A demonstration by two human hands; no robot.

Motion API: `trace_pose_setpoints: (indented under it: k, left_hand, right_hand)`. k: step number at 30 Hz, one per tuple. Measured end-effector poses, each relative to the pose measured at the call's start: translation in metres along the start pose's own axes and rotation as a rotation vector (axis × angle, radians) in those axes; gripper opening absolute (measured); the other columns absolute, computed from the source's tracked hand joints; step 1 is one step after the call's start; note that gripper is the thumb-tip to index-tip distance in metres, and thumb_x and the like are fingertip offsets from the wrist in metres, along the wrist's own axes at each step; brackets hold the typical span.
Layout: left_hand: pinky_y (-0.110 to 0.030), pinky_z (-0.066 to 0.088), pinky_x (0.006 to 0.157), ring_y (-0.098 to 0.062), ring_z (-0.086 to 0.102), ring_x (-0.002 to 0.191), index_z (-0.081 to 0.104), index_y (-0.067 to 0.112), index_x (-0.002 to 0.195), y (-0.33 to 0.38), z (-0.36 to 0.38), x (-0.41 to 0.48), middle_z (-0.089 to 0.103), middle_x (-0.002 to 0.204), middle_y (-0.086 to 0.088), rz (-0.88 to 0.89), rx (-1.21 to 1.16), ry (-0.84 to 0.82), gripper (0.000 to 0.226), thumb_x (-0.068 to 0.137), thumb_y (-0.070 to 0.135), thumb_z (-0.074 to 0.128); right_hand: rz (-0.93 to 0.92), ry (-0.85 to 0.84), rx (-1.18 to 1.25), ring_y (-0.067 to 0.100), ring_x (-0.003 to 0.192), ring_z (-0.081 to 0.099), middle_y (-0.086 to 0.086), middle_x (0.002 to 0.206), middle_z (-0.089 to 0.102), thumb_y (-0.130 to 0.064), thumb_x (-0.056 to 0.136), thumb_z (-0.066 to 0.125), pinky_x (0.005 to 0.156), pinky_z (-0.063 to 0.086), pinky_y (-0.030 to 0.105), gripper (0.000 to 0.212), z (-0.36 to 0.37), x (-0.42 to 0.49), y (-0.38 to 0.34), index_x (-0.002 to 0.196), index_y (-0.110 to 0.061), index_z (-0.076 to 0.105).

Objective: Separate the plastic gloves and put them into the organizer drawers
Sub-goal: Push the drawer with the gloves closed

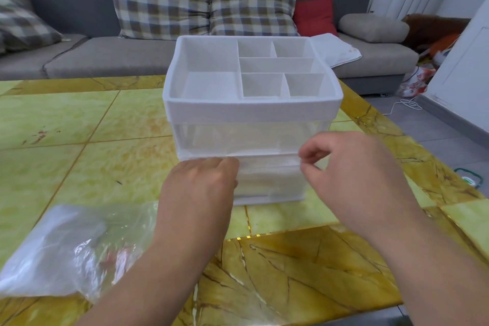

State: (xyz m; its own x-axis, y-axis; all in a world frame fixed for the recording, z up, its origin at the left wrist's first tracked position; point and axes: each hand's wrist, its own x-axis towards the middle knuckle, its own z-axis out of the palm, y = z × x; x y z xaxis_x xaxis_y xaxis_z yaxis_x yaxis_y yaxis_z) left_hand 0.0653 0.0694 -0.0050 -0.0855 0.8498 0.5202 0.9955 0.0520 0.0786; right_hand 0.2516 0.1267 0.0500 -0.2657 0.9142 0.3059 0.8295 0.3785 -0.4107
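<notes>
Centrally, organizer [251, 111] on the counter [79, 127], left hand [201, 188] curled on its lower drawer [270, 182], right hand [352, 172] pinched at the drawer's right edge (holding what, unclear), bag of plastic gloves [71, 249] beside the left forearm

A single wide-angle camera worn on the head is looking forward and down from above the near edge of the table [79, 119], facing its far edge and the sofa [111, 55] beyond. It is sitting close. The left hand [201, 188] and right hand [354, 174] are filling the lower frame, with the organizer [251, 111] standing centred just past them.
</notes>
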Motion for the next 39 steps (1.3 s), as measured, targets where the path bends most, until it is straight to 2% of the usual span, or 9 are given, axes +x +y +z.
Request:
trace_pose_setpoints:
  k: [4, 9, 12, 16, 20, 23, 31, 34, 39]
  left_hand:
    - [-0.040, 0.050, 0.045, -0.031, 0.059, 0.053, 0.069, 0.010, 0.072, -0.003, 0.003, -0.005, 0.065, 0.061, -0.003, -0.021, -0.041, 0.031, 0.016, 0.070, 0.003, 0.084]
    - [-0.040, 0.054, 0.051, -0.031, 0.065, 0.068, 0.076, 0.006, 0.082, -0.005, -0.005, -0.012, 0.071, 0.078, -0.006, 0.058, -0.123, 0.226, 0.019, 0.070, -0.005, 0.083]
    - [-0.034, 0.047, 0.068, -0.024, 0.057, 0.087, 0.069, 0.013, 0.094, -0.012, -0.013, -0.011, 0.062, 0.094, 0.000, -0.124, -0.215, 0.223, 0.029, 0.071, 0.013, 0.087]
    - [-0.030, 0.040, 0.083, -0.015, 0.049, 0.101, 0.047, 0.024, 0.113, -0.033, -0.017, -0.007, 0.049, 0.109, 0.006, -0.476, -0.377, 0.075, 0.066, 0.066, 0.032, 0.091]
    - [-0.023, 0.045, 0.088, 0.004, 0.056, 0.108, 0.039, 0.030, 0.143, -0.040, -0.013, -0.002, 0.054, 0.123, 0.024, -0.524, -0.696, -0.059, 0.091, 0.067, 0.032, 0.090]
    - [-0.013, 0.046, 0.076, 0.016, 0.056, 0.097, 0.044, 0.034, 0.138, -0.038, -0.008, 0.001, 0.058, 0.114, 0.031, -0.525, -0.763, -0.049, 0.081, 0.071, 0.028, 0.088]
    - [-0.031, 0.055, 0.083, -0.007, 0.067, 0.101, 0.055, 0.031, 0.130, -0.047, -0.014, 0.004, 0.069, 0.110, 0.014, -0.575, -0.923, -0.116, 0.070, 0.070, 0.019, 0.089]
    - [-0.029, 0.051, 0.087, -0.011, 0.070, 0.104, 0.060, 0.029, 0.132, -0.058, -0.022, 0.002, 0.074, 0.112, 0.006, -0.561, -1.170, -0.178, 0.053, 0.087, 0.004, 0.071]
    - [-0.029, 0.053, 0.080, -0.018, 0.072, 0.095, 0.068, 0.030, 0.117, -0.061, -0.016, 0.007, 0.075, 0.103, 0.000, -0.642, -1.180, -0.111, 0.047, 0.087, -0.006, 0.069]
  right_hand:
    - [0.181, 0.033, 0.068, 0.015, 0.068, 0.055, -0.009, 0.075, 0.055, -0.040, 0.071, 0.085, 0.056, 0.041, 0.032, 0.039, 0.011, 0.006, 0.013, 0.078, -0.025, 0.050]
    - [0.288, -0.097, 0.124, 0.018, 0.090, 0.060, -0.008, 0.107, 0.058, -0.054, 0.073, 0.081, 0.063, 0.042, 0.032, 0.065, 0.023, 0.009, 0.024, 0.119, -0.024, 0.046]
    - [0.284, -0.136, 0.235, 0.019, 0.103, 0.064, -0.010, 0.122, 0.059, -0.051, 0.072, 0.082, 0.075, 0.046, 0.034, 0.089, 0.023, 0.012, 0.029, 0.146, -0.030, 0.037]
    - [0.223, -0.169, 0.329, 0.010, 0.090, 0.066, -0.016, 0.105, 0.065, -0.037, 0.077, 0.082, 0.069, 0.047, 0.028, 0.052, 0.027, 0.012, 0.032, 0.124, -0.035, 0.059]
    - [0.198, -0.161, 0.332, 0.010, 0.090, 0.066, -0.017, 0.103, 0.064, -0.036, 0.079, 0.080, 0.067, 0.046, 0.026, 0.044, 0.030, 0.013, 0.034, 0.120, -0.034, 0.062]
    - [0.204, -0.142, 0.350, 0.011, 0.092, 0.066, -0.015, 0.106, 0.065, -0.038, 0.080, 0.079, 0.069, 0.048, 0.029, 0.046, 0.033, 0.015, 0.037, 0.122, -0.033, 0.061]
    - [0.206, -0.135, 0.367, 0.010, 0.091, 0.067, -0.015, 0.106, 0.067, -0.035, 0.081, 0.079, 0.069, 0.049, 0.029, 0.046, 0.037, 0.018, 0.039, 0.121, -0.033, 0.059]
    - [0.216, -0.178, 0.439, 0.009, 0.089, 0.070, -0.015, 0.107, 0.069, -0.030, 0.079, 0.080, 0.075, 0.053, 0.033, 0.045, 0.034, 0.018, 0.041, 0.120, -0.035, 0.062]
    - [0.236, -0.175, 0.514, 0.007, 0.090, 0.068, -0.018, 0.105, 0.068, -0.031, 0.081, 0.077, 0.074, 0.050, 0.031, 0.040, 0.035, 0.017, 0.039, 0.118, -0.036, 0.062]
